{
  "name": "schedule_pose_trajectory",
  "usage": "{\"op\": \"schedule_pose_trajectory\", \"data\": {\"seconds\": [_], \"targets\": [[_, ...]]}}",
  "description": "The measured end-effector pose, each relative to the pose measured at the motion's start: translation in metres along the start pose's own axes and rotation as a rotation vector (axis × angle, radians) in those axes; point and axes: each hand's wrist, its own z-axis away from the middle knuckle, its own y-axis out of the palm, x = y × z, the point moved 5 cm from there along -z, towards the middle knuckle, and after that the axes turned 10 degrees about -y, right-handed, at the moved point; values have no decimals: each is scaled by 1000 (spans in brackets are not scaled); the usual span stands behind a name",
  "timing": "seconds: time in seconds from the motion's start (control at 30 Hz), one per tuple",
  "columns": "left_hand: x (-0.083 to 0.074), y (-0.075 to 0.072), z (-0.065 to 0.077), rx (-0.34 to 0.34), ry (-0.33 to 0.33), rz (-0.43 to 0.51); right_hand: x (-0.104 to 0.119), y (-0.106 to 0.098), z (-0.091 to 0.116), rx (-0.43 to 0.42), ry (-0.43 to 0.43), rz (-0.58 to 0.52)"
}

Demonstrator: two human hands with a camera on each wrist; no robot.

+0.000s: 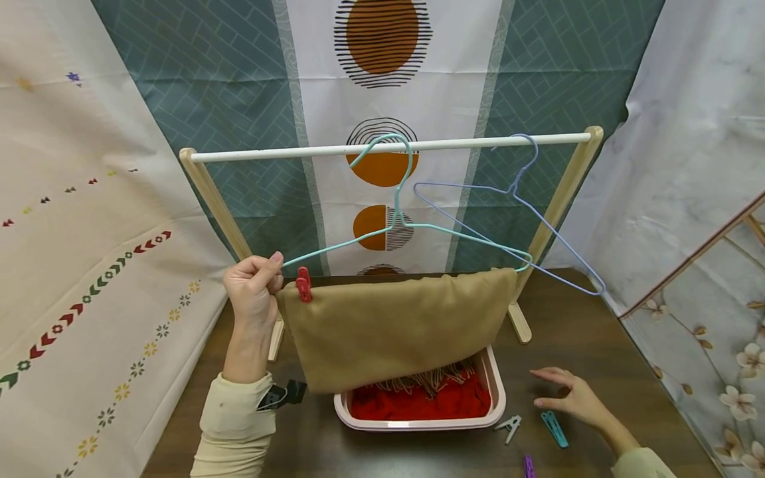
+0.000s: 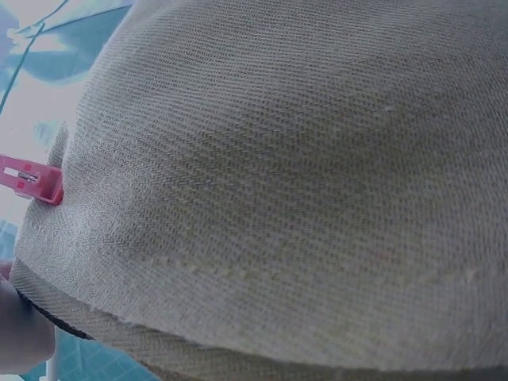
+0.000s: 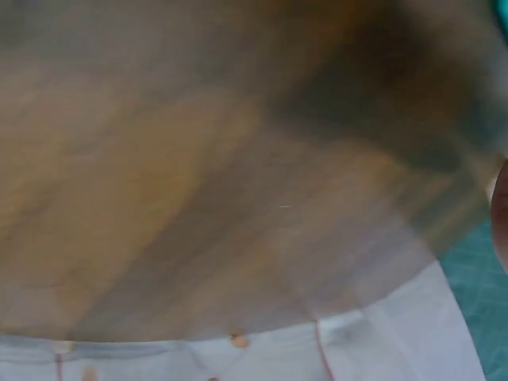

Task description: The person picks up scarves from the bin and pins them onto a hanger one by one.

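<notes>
My left hand (image 1: 252, 292) grips the left end of a turquoise clothes hanger (image 1: 340, 246), right at the corner of a tan cloth (image 1: 394, 332). The hanger's hook loops over the white rod of a rack (image 1: 263, 154), and the cloth drapes over its lower bar. A red clothespin (image 1: 303, 284) clips the cloth near its left corner; the left wrist view also shows this clothespin (image 2: 33, 179). Over the table's right side, my right hand (image 1: 576, 398) holds nothing, thumb and fingers apart. Just below it lies a teal clothespin (image 1: 554, 429).
A blue hanger (image 1: 556, 234) hangs on the rod's right part. A pink-rimmed basin (image 1: 418, 425) with red fabric (image 1: 430, 401) and tan fringe stands under the cloth. A pale grey clothespin (image 1: 510, 427) and a purple clothespin (image 1: 529, 466) lie on the dark wooden table (image 1: 580, 318).
</notes>
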Motion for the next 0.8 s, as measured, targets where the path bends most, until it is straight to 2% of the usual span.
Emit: {"op": "schedule_pose_trajectory", "data": {"seconds": [0.13, 0.2, 0.27, 0.37, 0.5, 0.6, 0.8], "targets": [[1, -1, 1, -22, -9, -13, -6, 0, 15, 12, 28, 162], [1, -1, 1, -25, -11, -12, -17, 1, 24, 16, 34, 212], [1, -1, 1, -29, -14, -13, -19, 2, 30, 22, 44, 227], [1, -1, 1, -33, -18, -13, -21, 4, 38, 10, 49, 230], [1, -2, 1, -27, -27, -7, -22, 7, 46, -5, 34, 154], [1, -1, 2, -27, -29, -28, -22, 10, 46, 5, 6, 100], [0, 0, 3, -15, -22, -28, -21, 10, 41, 47, -18, 73]]}}
